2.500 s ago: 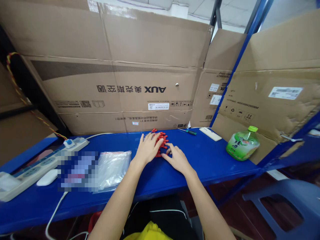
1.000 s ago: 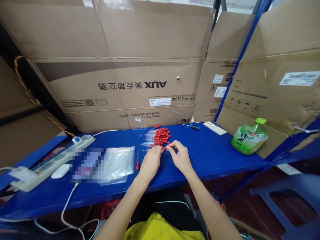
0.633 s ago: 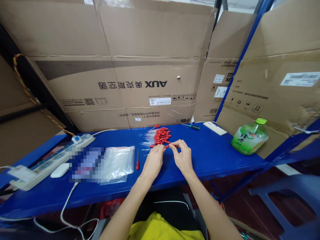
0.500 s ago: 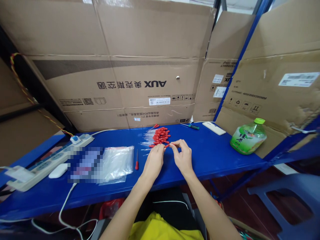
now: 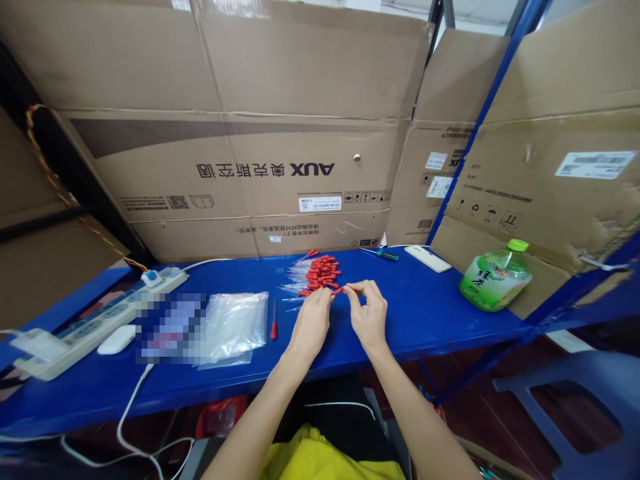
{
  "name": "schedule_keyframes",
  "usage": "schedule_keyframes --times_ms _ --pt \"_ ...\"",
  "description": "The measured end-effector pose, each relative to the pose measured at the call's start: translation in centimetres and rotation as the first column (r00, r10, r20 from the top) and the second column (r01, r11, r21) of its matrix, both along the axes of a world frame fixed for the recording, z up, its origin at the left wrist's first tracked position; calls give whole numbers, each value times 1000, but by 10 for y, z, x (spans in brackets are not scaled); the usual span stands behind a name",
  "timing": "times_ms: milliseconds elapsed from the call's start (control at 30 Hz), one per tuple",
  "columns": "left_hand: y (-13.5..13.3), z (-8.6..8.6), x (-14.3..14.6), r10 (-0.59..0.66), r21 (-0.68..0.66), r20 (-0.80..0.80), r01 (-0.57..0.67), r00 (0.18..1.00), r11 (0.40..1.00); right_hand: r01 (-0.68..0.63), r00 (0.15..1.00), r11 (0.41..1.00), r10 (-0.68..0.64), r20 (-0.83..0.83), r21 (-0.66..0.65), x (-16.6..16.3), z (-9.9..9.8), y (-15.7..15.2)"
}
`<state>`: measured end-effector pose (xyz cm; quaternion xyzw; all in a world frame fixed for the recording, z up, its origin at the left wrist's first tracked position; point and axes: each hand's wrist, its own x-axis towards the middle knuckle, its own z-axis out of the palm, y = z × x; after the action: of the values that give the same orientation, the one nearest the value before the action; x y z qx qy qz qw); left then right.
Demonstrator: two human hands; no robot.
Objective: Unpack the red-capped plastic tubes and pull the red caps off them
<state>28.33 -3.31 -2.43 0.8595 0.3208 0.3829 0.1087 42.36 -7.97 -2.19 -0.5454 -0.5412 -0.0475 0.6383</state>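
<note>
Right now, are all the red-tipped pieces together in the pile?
No, one red-tipped piece lies apart, beside the clear plastic bags.

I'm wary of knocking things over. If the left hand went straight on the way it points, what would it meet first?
Past the red piece it holds, the left hand would probably meet the red-tipped pile first, though depth is unclear.

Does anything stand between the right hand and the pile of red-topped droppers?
Nothing visible does. The right hand fingers one end of a red bulb on the near side of the pile; the left hand is at the other.
</note>
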Motion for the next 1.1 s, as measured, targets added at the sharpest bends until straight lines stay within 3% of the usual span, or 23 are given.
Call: schedule_keyframes --times_ms 233,333,533,800,933,1100 --pt "-1 1 2 -12 -9 17 12 1000 1000 11 1000 1000 -12 4 17 -1 1 -1" --pt "0 0 0 -5 -13 3 5 1000 1000 -46 997 999 45 63 15 1 1 -1" --pt "-2 -2 -9 84 0 -139 -85 987 996 -166 973 971 190 134 -169 9 -5 4" --pt "-9 10 -19 179 -103 -366 -231 913 967 -17 837 933 209 505 -359 3 -2 1" --pt "-9 7 -20 132 -105 -430 -195 893 975 74 775 912 202 599 -404 0 -5 2" --pt "-8 3 -22 77 -109 -463 -143 883 984 100 724 851 294 624 -516 -1 -14 6"
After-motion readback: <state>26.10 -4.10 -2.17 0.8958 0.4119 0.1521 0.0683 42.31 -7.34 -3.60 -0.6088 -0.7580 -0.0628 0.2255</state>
